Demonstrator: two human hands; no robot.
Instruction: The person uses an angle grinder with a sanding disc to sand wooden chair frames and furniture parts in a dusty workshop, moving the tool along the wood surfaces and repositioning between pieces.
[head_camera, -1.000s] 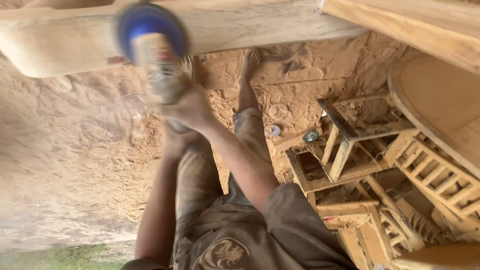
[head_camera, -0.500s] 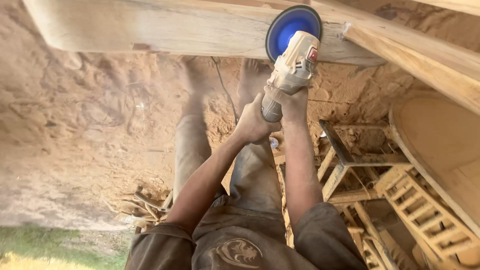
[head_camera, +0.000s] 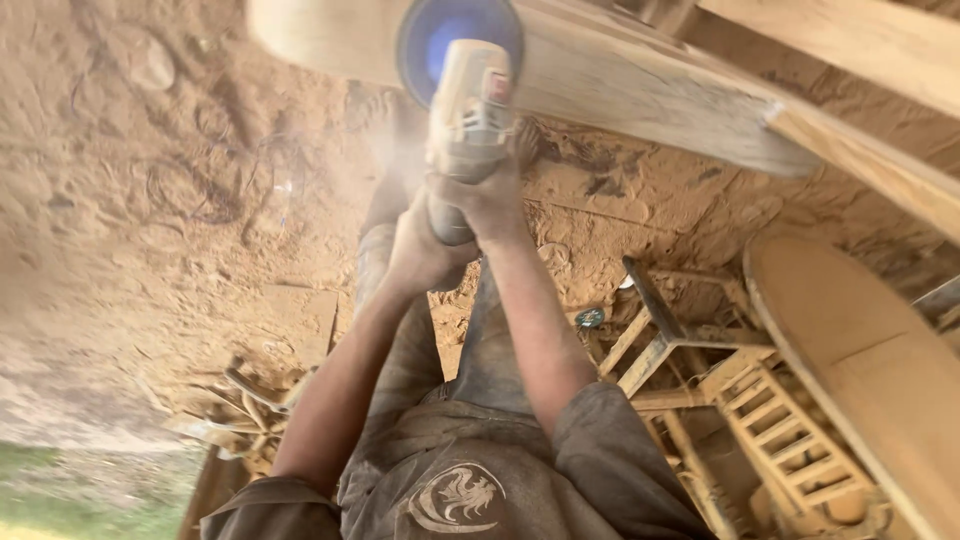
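Now, head view: both hands clamped on grinder (head_camera: 466, 110); left hand (head_camera: 418, 252) at rear of handle, right hand (head_camera: 490, 200) further up body. Blue disc (head_camera: 440, 45) had shifted left along wooden beam (head_camera: 640, 90) since half second before, pressed to its edge; dust plume appeared, so sanding was underway. Stool frame (head_camera: 660, 335) lay right on sawdust floor (head_camera: 130, 200).

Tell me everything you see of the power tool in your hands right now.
The angle grinder has a pale, dust-coated body with a small red patch near the head and a round blue disc at its far end. It points away from the body, the disc against the long wooden beam, fine dust drifting off. The right hand and left hand both grip its rear handle.
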